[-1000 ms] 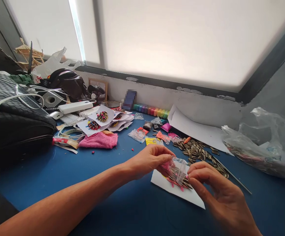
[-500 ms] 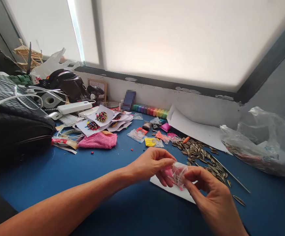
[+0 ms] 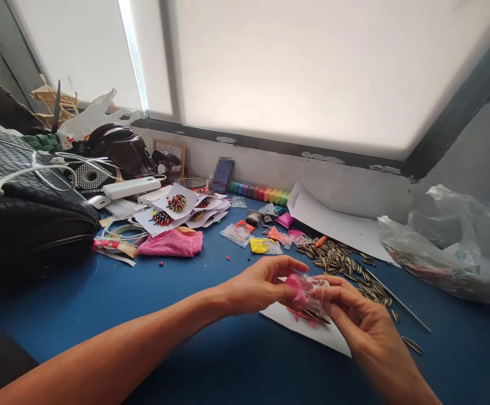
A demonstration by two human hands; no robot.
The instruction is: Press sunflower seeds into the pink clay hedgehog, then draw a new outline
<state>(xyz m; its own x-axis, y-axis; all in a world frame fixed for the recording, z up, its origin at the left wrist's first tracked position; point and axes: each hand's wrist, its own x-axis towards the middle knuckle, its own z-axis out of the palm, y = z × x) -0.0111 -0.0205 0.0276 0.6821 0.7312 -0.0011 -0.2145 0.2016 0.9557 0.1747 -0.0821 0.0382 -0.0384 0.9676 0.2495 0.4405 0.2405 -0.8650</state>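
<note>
Between my two hands is a small clear plastic bag (image 3: pixel 312 287) with pink clay (image 3: pixel 296 288) inside. My left hand (image 3: pixel 265 287) is closed on the clay end, thumb toward me. With thumb and fingers, my right hand (image 3: pixel 350 315) pinches the bag's loose clear end. Just below lies a white paper sheet (image 3: pixel 333 338) on the blue table. On it shows part of a piece made of striped sunflower seeds (image 3: pixel 312 316) with pink bits around its edge; my hands and the bag hide the rest.
A pile of sunflower seeds (image 3: pixel 337 259) and a thin metal rod (image 3: pixel 396 298) lie to the right. Small clay bags, one yellow (image 3: pixel 259 245), sit behind my hands. Seed-decorated papers (image 3: pixel 164 214), a pink cloth (image 3: pixel 171 243) and a black bag (image 3: pixel 29 225) are left; a plastic bag (image 3: pixel 459 264) is far right.
The bag is stretched out more between my hands, with the pink clay more visible. My right hand has shifted slightly, and the seed piece on the paper now shows beneath.
</note>
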